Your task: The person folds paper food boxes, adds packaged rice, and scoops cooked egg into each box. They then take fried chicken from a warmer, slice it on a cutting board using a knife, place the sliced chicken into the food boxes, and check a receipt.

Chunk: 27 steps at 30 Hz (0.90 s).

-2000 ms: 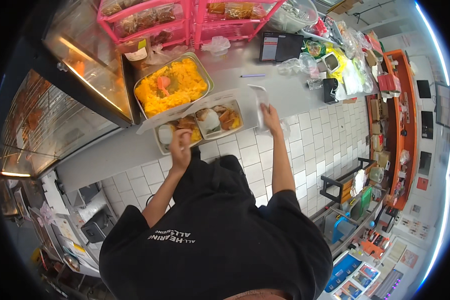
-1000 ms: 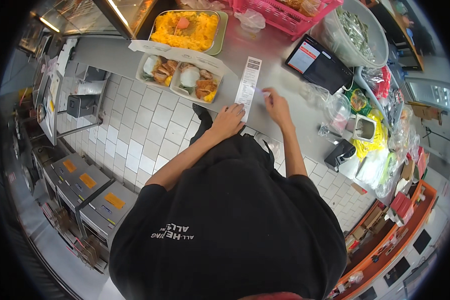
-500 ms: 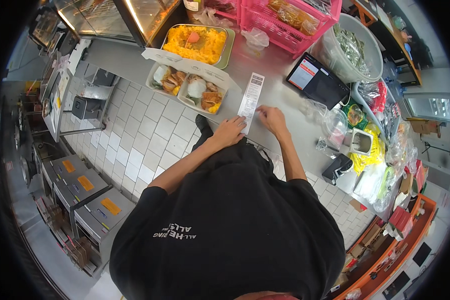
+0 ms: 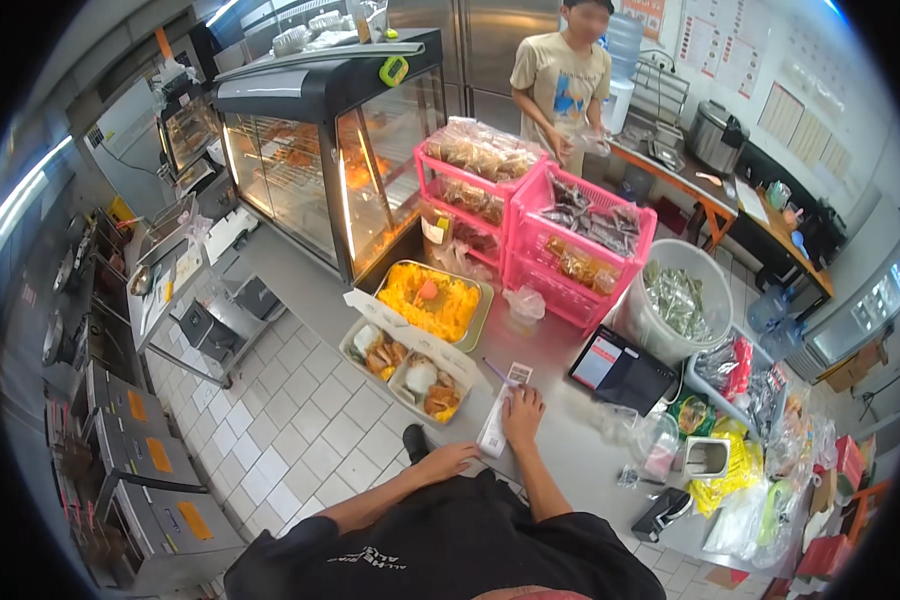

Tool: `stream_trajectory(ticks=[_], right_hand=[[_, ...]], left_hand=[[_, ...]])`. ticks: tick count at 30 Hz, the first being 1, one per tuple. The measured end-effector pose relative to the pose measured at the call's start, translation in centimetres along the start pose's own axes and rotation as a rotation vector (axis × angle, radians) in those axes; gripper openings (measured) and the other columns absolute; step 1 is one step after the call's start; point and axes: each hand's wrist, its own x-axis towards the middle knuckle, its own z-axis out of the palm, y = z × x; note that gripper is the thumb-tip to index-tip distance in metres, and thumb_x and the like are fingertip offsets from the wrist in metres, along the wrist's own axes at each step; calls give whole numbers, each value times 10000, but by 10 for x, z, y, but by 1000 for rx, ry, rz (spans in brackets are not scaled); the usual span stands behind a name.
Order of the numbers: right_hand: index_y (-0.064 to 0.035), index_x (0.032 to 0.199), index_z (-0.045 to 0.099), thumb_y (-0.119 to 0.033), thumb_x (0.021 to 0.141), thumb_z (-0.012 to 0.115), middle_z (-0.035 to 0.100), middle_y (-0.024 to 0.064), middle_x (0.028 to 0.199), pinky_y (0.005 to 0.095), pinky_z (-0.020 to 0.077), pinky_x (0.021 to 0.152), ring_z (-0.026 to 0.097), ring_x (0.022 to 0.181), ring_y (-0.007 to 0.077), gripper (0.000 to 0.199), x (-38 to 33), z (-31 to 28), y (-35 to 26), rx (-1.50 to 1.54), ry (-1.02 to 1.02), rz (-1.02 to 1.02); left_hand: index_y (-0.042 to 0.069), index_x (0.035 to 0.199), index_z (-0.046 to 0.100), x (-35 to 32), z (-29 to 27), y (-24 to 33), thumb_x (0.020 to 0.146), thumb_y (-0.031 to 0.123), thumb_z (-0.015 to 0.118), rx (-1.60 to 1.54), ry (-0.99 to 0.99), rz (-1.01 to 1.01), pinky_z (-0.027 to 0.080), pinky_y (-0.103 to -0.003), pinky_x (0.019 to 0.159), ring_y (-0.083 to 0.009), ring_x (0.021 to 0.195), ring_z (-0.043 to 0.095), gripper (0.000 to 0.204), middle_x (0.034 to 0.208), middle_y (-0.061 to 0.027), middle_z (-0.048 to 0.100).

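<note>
A long white printed receipt (image 4: 492, 436) lies on the steel counter near its front edge. My right hand (image 4: 523, 415) rests on its upper part, fingers spread over the paper. A thin purple stick, perhaps a pen (image 4: 494, 369), lies just beyond those fingertips; whether the hand touches it I cannot tell. My left hand (image 4: 450, 461) is at the counter edge by the receipt's lower end, fingers stretched out and holding nothing visible. To the left stands an open white cardboard meal box (image 4: 402, 398), its two compartments filled with white rice, browned meat pieces and something yellow.
Behind the box sits a metal tray (image 4: 484, 320) of yellow rice. Pink baskets (image 4: 570, 262), a tablet (image 4: 620, 370) and a clear bucket (image 4: 715, 335) line the counter's far side. A heated display case (image 4: 330, 150) stands far left. Another person (image 4: 562, 85) stands beyond the baskets.
My view has tilted up, bringing the display case and the other person in. My right hand has moved onto the receipt; my left has slid off it toward the counter edge.
</note>
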Motion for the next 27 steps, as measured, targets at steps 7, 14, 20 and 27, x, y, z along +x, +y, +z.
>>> stream_trajectory(ticks=[7, 14, 20, 27], right_hand=[[-110, 1110, 623, -225, 829, 642, 541, 111, 1234, 457, 356, 981, 446, 1197, 324, 305, 1, -10, 11, 223, -29, 29], [-87, 1085, 622, -136, 812, 654, 564, 140, 1205, 437, 383, 989, 506, 1151, 333, 279, -22, -33, 16, 421, 68, 81], [-78, 1046, 625, -104, 798, 648, 580, 140, 1154, 431, 401, 968, 525, 1122, 335, 250, -79, -75, 29, 401, 107, 162], [-58, 1032, 621, -123, 822, 648, 581, 143, 1142, 442, 406, 956, 528, 1157, 331, 222, -113, -83, 42, 216, 225, 290]], left_hand=[[92, 1393, 437, -169, 54, -115, 844, 241, 684, -443, 365, -1328, 493, -354, 900, -254, 1076, 612, 620, 1243, -124, 592], [95, 1413, 405, -220, 91, -148, 838, 268, 688, -609, 159, -1205, 486, -363, 913, -267, 1103, 598, 663, 1269, -139, 573], [98, 1430, 377, -186, 55, -134, 833, 290, 692, -513, -103, -865, 480, -371, 924, -279, 1127, 585, 701, 1292, -151, 557], [101, 1449, 345, -165, 23, -135, 828, 317, 695, -442, -299, -705, 473, -380, 937, -292, 1154, 571, 745, 1319, -166, 537]])
